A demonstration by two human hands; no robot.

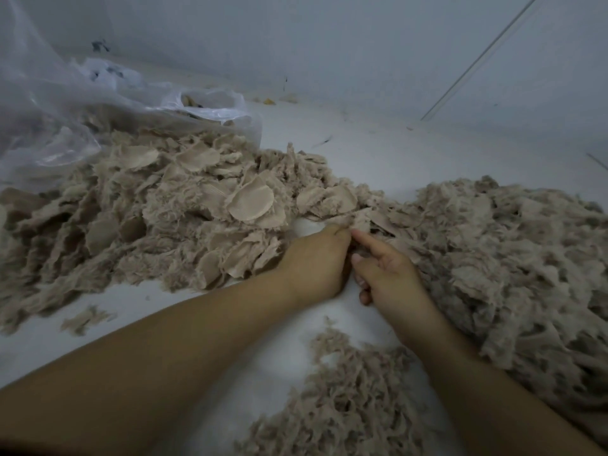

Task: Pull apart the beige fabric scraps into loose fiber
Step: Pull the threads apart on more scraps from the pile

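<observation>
A big heap of beige fabric scraps [158, 205], many round and frayed at the rim, covers the left and middle of the white surface. On the right lies a wide mound of loose beige fiber [513, 264]. My left hand [316, 261] and my right hand [385, 271] meet between the two heaps. Both pinch one small beige scrap [360, 220] at their fingertips, right at the edge of the scrap heap. My right index finger points up along the scrap.
A clear plastic bag [65, 113] with more scraps lies at the back left. Another patch of loose fiber [342, 399] sits near the front, below my arms. A small tuft [85, 319] lies at the left front. A pale wall [329, 44] stands behind.
</observation>
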